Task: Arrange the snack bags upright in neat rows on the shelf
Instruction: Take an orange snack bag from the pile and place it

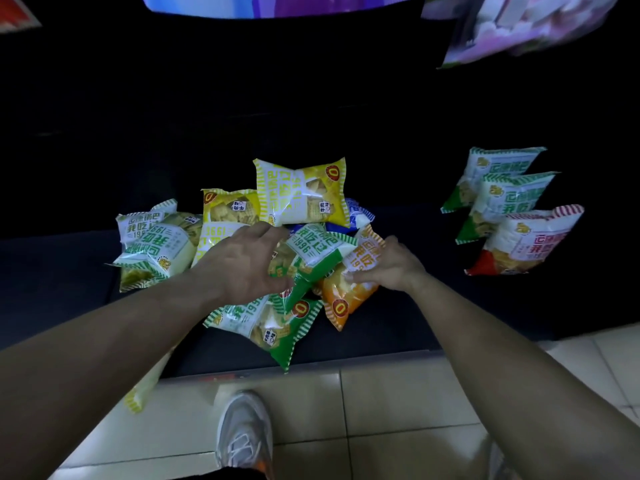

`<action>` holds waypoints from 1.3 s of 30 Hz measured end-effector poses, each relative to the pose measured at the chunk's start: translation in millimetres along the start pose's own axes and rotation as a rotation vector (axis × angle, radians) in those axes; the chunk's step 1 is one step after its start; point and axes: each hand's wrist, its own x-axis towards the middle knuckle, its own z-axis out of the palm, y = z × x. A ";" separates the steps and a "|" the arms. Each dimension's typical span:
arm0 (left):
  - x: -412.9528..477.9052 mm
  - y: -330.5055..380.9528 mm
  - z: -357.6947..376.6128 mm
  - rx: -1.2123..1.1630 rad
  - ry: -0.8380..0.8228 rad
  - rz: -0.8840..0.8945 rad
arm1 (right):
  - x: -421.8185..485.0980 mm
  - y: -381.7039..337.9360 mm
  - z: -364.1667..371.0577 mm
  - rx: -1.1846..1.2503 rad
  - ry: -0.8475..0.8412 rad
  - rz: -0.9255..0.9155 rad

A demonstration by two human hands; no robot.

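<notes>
now: left hand (pixel 242 265) has fingers curled round a green bag (pixel 317 256) atop the loose pile (pixel 228 213) of snack bags on the dark shelf (pixel 398 327); right hand (pixel 391 268) pinches an orange bag (pixel 346 299) just beside it, touching. i note three bags (pixel 509 209) standing in a row at the right, well apart from the pile

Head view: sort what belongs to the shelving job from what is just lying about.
Job:
left hand gripping the green bag
right hand pinching the orange bag
yellow bag in the loose pile
upright row of three bags
shelf

Lying about:
grey shoe
floor tiles
purple packs overhead
</notes>
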 end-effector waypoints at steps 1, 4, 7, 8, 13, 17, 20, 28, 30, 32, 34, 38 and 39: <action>0.3 3.1 -2.5 -0.004 0.006 0.007 | -4.8 0.5 -5.2 -0.024 0.005 -0.007; -0.6 15.2 -10.0 0.000 0.030 0.038 | -24.1 2.9 -26.8 -0.102 0.012 -0.043; -2.9 27.3 -16.1 0.015 0.043 0.067 | -50.9 0.6 -60.1 -0.280 0.049 -0.105; -4.0 30.8 -18.3 0.006 0.046 0.071 | -61.4 -0.6 -73.0 -0.348 0.065 -0.129; -7.8 57.0 -33.8 -0.098 0.056 0.065 | -128.8 -7.8 -137.0 -0.511 0.165 -0.278; -11.9 105.5 -49.7 -0.241 0.141 0.174 | -192.7 -1.4 -166.5 -0.562 0.192 -0.362; -16.6 148.6 -57.8 -0.438 0.129 0.283 | -221.0 8.0 -165.2 -0.595 0.211 -0.414; -11.7 203.4 -54.4 -0.628 0.146 0.332 | -237.5 22.8 -164.3 -0.390 0.198 -0.479; -6.3 212.4 -54.0 -0.612 0.151 0.339 | -238.0 32.9 -174.1 -0.269 0.189 -0.440; -0.7 221.0 -53.2 -0.631 0.166 0.326 | -237.5 45.7 -186.9 -0.139 0.175 -0.395; 5.5 230.8 -52.0 -0.649 0.182 0.325 | -235.6 63.1 -197.1 0.034 0.155 -0.350; 15.0 253.8 -50.7 -0.506 0.110 0.327 | -233.3 88.8 -204.2 0.106 0.168 -0.319; 17.0 260.2 -50.0 -0.408 0.092 0.337 | -232.4 92.9 -204.1 0.086 0.175 -0.322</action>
